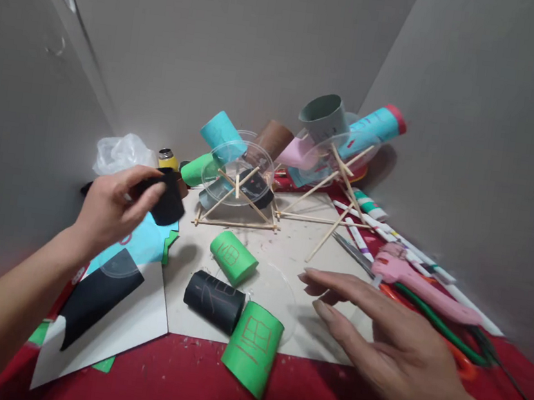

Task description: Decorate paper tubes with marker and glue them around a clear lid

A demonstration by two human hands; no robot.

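My left hand [118, 204] pinches a short black paper tube [168, 198], raised over the left side of the table. My right hand [376, 343] hovers at the right with its fingers apart and nothing in them. Between the hands lie a small green paper tube [233, 257], a black paper tube [214, 300] and a larger green tube [253, 347], each with red drawn lines. Behind them stands a wheel of clear discs [239, 170] on a stick frame [239, 224], with coloured paper tubes around it. A clear disc lies partly under the tubes.
A second stick frame [327, 220] bears a wheel with a grey tube [326, 116]. At right lie a pink glue gun [423, 294], scissors [355, 255] and white markers [360, 237]. White and black paper [104, 293] covers the left, near a plastic bag [124, 155].
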